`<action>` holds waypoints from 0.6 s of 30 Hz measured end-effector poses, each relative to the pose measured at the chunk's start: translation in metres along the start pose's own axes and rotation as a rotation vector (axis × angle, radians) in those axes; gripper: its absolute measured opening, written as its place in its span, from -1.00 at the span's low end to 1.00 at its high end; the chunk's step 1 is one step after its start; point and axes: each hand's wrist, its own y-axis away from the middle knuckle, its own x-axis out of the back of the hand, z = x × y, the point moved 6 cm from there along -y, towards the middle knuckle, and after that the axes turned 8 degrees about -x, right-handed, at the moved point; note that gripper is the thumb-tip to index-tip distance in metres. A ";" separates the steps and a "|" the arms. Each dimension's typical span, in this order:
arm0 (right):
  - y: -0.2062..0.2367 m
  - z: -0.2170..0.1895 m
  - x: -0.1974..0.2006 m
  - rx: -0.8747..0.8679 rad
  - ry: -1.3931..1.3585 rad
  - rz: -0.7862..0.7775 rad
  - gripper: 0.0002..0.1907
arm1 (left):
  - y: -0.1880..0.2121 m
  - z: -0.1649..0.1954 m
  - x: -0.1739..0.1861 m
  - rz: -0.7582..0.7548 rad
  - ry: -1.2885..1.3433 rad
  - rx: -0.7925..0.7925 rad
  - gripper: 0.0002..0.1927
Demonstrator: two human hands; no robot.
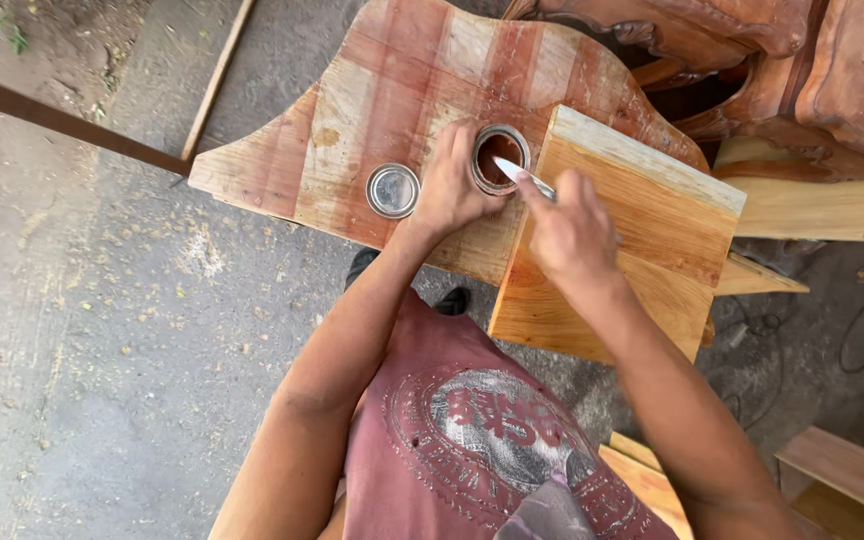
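A small open round tin (500, 158) of reddish-brown paste stands on the board.

Tabletop: a reddish, streaked wooden panel (392, 90) with a curved, shaped outline, lying flat above the ground.
Open can: a small round tin (499, 158) with dark reddish-brown contents stands near the panel's middle.
Lid: a round metal lid (393, 190) lies flat on the panel, near the can, toward its left.
Box: a pale yellow-orange wooden box (632, 230) rests on the panel's right part, overhanging its near edge.
Floor: grey concrete (102, 330) strewn with wood chips.
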 end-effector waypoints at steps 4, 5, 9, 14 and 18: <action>0.026 0.031 0.025 0.039 -0.010 -0.067 -0.41 | 0.004 -0.012 -0.008 -0.099 -0.002 0.152 -0.14; 0.018 0.043 0.026 -0.020 0.010 -0.134 -0.46 | 0.003 -0.009 -0.006 -0.072 -0.011 0.097 -0.12; -0.017 0.048 0.020 -0.144 -0.170 -0.182 -0.59 | 0.000 -0.001 -0.001 -0.014 -0.014 -0.013 -0.10; -0.025 0.030 0.007 -0.080 -0.217 -0.043 -0.65 | 0.001 -0.004 -0.002 -0.050 0.020 0.017 -0.12; -0.005 0.054 0.022 -0.149 -0.110 -0.134 -0.66 | 0.002 -0.001 -0.001 -0.042 0.019 -0.024 -0.14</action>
